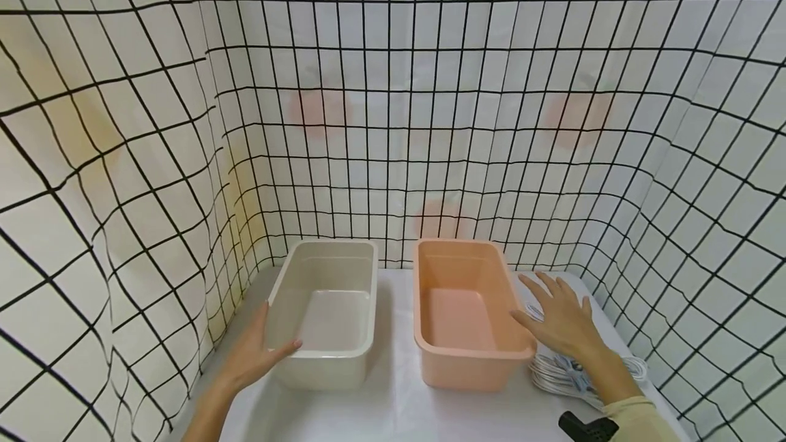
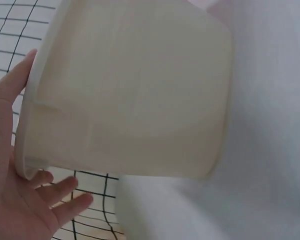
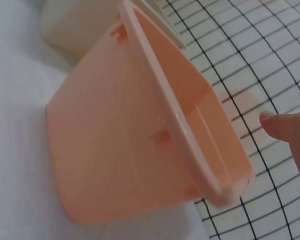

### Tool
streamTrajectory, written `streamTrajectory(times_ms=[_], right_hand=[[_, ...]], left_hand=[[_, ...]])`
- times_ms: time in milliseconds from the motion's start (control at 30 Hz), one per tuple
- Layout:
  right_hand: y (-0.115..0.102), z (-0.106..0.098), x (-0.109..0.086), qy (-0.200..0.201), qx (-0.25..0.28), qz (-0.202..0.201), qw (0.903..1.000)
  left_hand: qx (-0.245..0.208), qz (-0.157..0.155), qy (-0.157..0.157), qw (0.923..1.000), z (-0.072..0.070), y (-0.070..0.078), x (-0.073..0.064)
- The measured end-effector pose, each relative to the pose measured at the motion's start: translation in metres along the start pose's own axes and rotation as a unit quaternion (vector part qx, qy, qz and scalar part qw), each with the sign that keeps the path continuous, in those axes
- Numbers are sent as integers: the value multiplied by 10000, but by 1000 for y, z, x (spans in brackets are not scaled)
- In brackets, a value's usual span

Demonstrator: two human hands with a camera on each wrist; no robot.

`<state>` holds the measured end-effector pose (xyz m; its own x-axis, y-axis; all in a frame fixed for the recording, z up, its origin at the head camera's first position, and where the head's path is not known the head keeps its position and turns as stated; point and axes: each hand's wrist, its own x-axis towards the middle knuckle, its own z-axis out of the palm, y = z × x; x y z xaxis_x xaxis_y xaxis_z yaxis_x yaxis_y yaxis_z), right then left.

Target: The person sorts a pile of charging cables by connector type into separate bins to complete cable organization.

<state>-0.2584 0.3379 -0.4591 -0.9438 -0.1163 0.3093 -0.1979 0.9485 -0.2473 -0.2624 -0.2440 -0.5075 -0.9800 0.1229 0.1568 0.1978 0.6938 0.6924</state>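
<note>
My left hand (image 1: 253, 353) at the cream tub (image 1: 328, 368), my right hand (image 1: 561, 316) by the orange tub (image 1: 467, 368).
Left of the orange tub, the cream tub lies just right of my left fingers, which rest against it, uncurled; both tubs' long axes run away from me. Right of the orange tub, my right fingers spread, gripping nothing, just beside its rim, above the white cables (image 1: 552, 377).

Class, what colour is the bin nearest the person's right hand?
That bin is plain peach-orange, clearest in the head view.
</note>
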Motion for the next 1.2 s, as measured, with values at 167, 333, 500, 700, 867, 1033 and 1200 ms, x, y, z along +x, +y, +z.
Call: streamTrajectory(times_ms=[167, 333, 500, 700, 867, 1033, 1200], right_hand=[[24, 6, -8, 430, 17, -213, 9988], [50, 11, -18, 883, 128, -304, 9955], [71, 21, -35, 951, 188, -165, 9952], [89, 45, -56, 1076, 271, 67, 9938], [102, 63, -68, 1073, 270, 346, 9933], [113, 80, -80, 817, 242, 768, 9934], [120, 102, -95, 533, 333, 1367, 9886]], left_hand=[[-267, -136, 77, 9995, 0, -10, -3], [-712, -166, 106, 9973, -1, -15, -5], [-830, -81, 242, 9962, -2, -20, -8], [-527, 50, 448, 9976, 1, -24, -10], [-431, 119, 517, 9977, 4, -24, -7], [-357, 188, 492, 9980, 7, -23, -5], [-467, 63, 375, 9982, 6, -23, -7]])
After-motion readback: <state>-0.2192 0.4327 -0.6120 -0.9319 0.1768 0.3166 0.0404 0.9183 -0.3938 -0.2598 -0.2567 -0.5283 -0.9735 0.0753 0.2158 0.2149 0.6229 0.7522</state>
